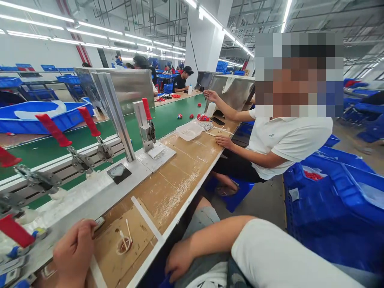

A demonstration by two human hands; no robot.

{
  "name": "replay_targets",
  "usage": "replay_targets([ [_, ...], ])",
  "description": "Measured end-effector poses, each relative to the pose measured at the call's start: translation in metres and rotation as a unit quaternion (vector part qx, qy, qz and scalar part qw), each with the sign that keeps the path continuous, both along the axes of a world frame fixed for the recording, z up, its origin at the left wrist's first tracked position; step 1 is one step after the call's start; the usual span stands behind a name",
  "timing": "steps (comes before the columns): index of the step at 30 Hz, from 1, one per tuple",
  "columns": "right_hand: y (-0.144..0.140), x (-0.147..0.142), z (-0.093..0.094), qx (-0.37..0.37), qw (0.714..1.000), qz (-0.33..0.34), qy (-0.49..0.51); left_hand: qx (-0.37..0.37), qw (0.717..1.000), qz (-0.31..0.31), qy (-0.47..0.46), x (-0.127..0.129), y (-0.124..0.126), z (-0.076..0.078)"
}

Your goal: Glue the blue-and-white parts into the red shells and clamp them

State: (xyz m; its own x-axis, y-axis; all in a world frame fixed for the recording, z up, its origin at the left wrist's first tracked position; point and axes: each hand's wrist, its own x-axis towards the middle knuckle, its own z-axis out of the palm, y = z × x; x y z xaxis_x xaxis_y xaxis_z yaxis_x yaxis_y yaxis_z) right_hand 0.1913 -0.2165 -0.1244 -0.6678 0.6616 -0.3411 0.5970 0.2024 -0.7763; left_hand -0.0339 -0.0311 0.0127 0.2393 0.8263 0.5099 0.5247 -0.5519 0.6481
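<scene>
Fingers of the left hand (73, 252) curl loosely, gripping nothing, on the table (177, 176) just left of a small cup of swabs (124, 242); swabs stand near-upright. Right hand (179, 260) rests off the table edge, fingers curled, farther away.

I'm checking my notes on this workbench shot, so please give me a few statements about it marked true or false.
1. The person's left hand rests on the wooden benchtop beside a small round dish holding white swabs. True.
2. The person's right hand grips a red-handled toggle clamp. False: it hangs below the bench edge, away from the clamps.
3. The conveyor belt is green. True.
4. The seated co-worker in a white shirt holds a blue crate. False: one hand is raised, the other lies on the bench.
</scene>
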Motion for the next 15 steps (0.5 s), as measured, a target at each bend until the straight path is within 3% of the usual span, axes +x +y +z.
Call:
replay_targets([
  [2,-0.020,0.032,0.020,-0.150,0.985,-0.074,0.042,0.000,1.000,-0.004,0.006,0.000,0.004,-0.002],
  [4,-0.050,0.066,0.049,-0.308,0.940,-0.107,0.105,0.001,1.000,-0.013,0.012,-0.003,0.008,-0.005],
  [7,-0.103,0.096,0.086,-0.416,0.892,-0.131,0.115,0.002,0.999,-0.034,0.009,-0.007,0.012,-0.009],
  [11,-0.147,0.097,0.096,-0.395,0.887,-0.218,0.100,0.018,0.998,-0.056,-0.007,-0.009,0.011,-0.010],
  [13,-0.143,0.098,0.096,-0.319,0.901,-0.275,0.103,0.020,0.998,-0.057,-0.014,-0.008,0.009,-0.009],
  [15,-0.120,0.101,0.103,-0.205,0.897,-0.371,0.128,0.023,0.998,-0.055,-0.020,-0.005,0.007,-0.008],
])
